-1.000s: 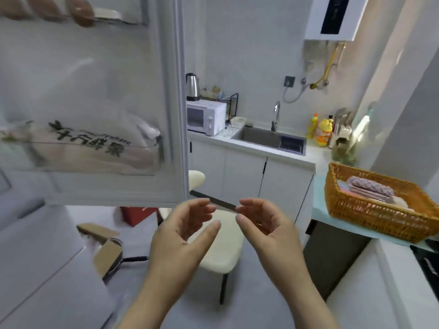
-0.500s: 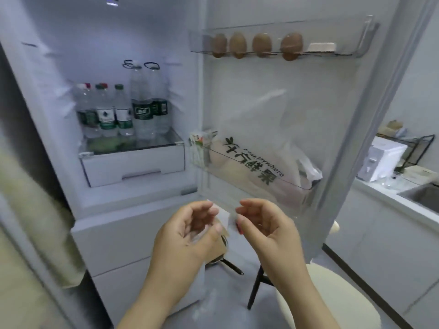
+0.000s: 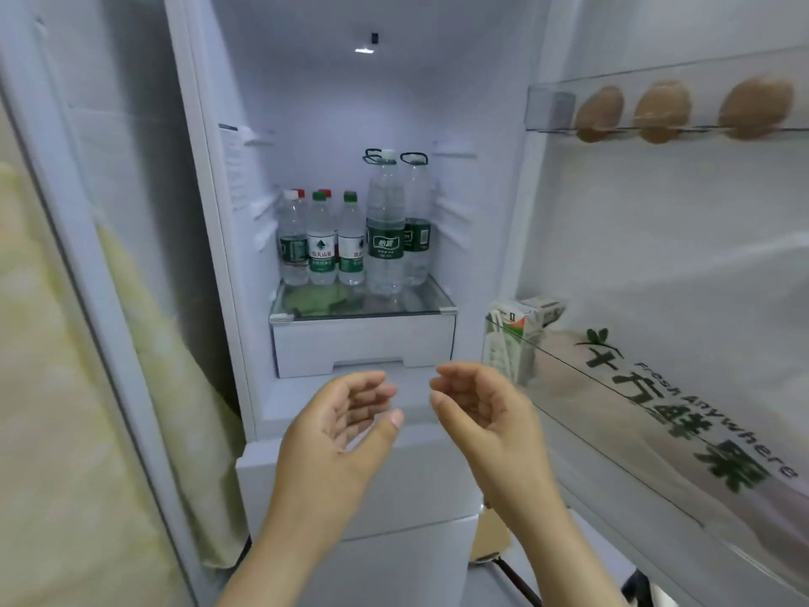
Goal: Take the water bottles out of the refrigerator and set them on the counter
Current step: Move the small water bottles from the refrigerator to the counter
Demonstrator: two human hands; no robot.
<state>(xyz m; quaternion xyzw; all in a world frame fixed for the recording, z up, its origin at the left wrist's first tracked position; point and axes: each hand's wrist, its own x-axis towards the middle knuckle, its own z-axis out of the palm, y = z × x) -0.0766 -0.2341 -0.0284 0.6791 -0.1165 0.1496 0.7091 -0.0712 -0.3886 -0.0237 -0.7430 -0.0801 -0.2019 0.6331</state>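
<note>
The refrigerator (image 3: 350, 102) stands open in front of me. On its glass shelf (image 3: 363, 306) stand several small water bottles (image 3: 321, 243) with green and red caps at the left. Two tall water bottles (image 3: 385, 225) with black carry handles stand to their right. My left hand (image 3: 337, 431) and my right hand (image 3: 486, 409) hover side by side below the shelf, in front of the white drawer (image 3: 363, 348). Both hands have loosely curled fingers and hold nothing. Neither touches a bottle.
The open refrigerator door (image 3: 678, 256) fills the right side. Its upper rack holds several brown eggs (image 3: 661, 111). Its lower rack holds a green and white carton (image 3: 516, 330) and a printed plastic bag (image 3: 683, 431). A pale yellow curtain (image 3: 65, 387) hangs at the left.
My view has swung left from the kitchen counter and sink to the inside of the refrigerator. Both hands stay in front of me, empty, a little further apart.
</note>
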